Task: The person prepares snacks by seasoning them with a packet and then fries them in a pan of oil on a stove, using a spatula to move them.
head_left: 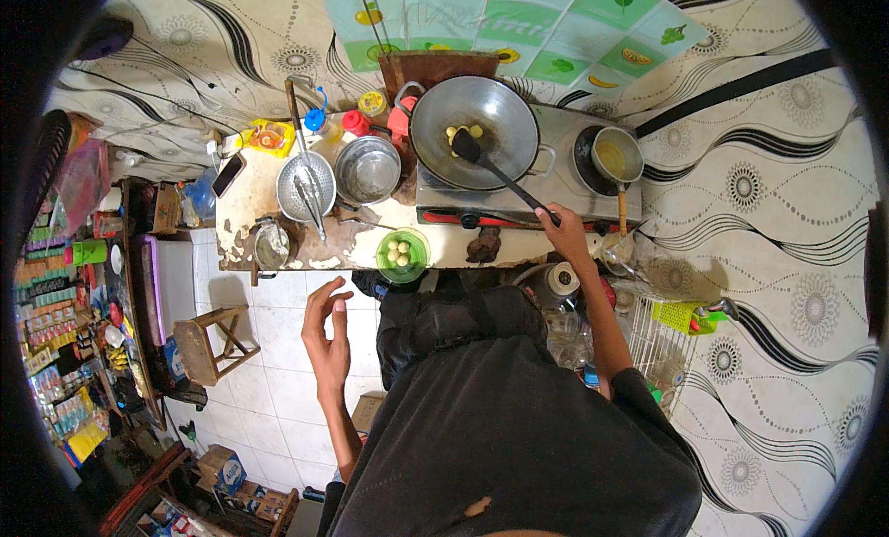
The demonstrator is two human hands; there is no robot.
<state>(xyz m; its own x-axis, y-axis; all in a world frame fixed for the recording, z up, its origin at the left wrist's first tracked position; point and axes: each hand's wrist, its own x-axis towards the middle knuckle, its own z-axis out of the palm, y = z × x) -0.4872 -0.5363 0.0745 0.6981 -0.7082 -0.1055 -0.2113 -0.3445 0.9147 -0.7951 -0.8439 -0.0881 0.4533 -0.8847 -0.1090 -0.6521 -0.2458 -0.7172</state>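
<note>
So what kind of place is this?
Probably a small kitchen, maybe beside a little shop: a wok sits on a stove, and rows of colourful packets line the left side.

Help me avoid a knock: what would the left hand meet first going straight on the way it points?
The left hand would probably meet the front edge of the table, though depth is unclear; if higher, it might pass over.
</note>
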